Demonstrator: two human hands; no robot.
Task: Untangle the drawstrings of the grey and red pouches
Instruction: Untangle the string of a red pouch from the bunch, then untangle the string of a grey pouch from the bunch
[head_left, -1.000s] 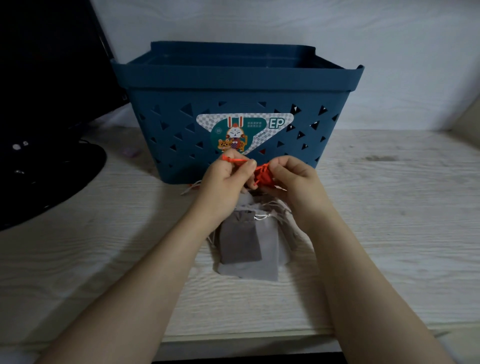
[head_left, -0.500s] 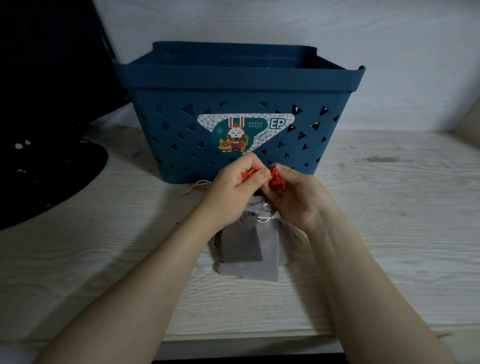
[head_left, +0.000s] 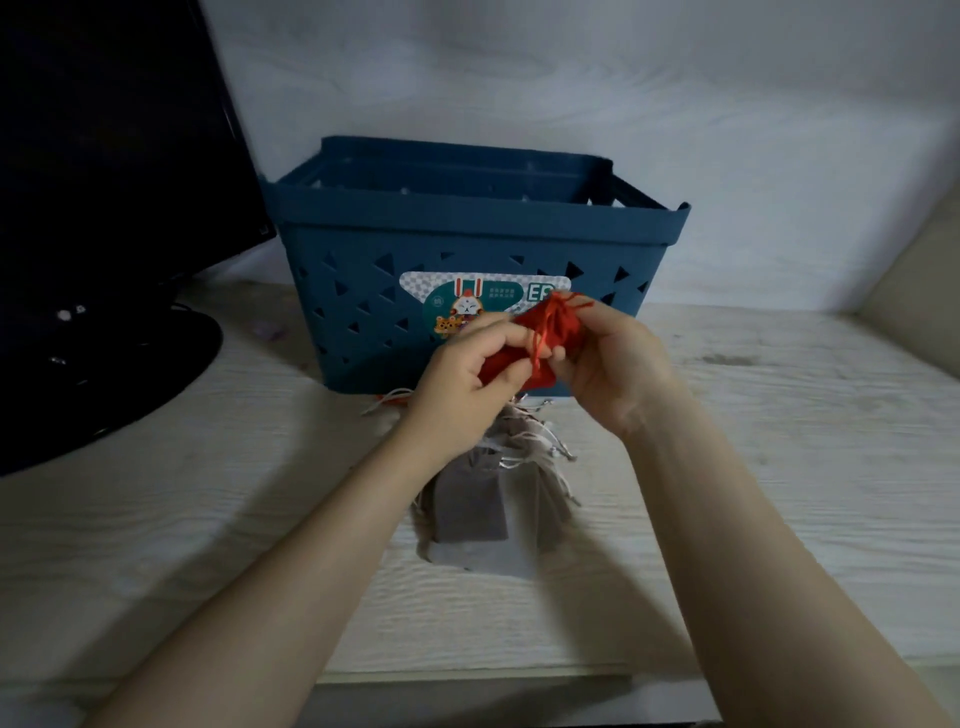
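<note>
Pinching the red pouch (head_left: 545, 338) between my left hand (head_left: 462, 379) and right hand (head_left: 613, 364), both closed on it; grey pouches (head_left: 478, 499) lie below on the table (head_left: 779, 467).

The pale wood-grain table (head_left: 779, 467) in front of me carries a blue basket (head_left: 363, 291) near the wall; a heap of grey pouches (head_left: 483, 499) with pale drawstrings lies just before it; the black monitor base (head_left: 104, 374) sits at my left.
</note>
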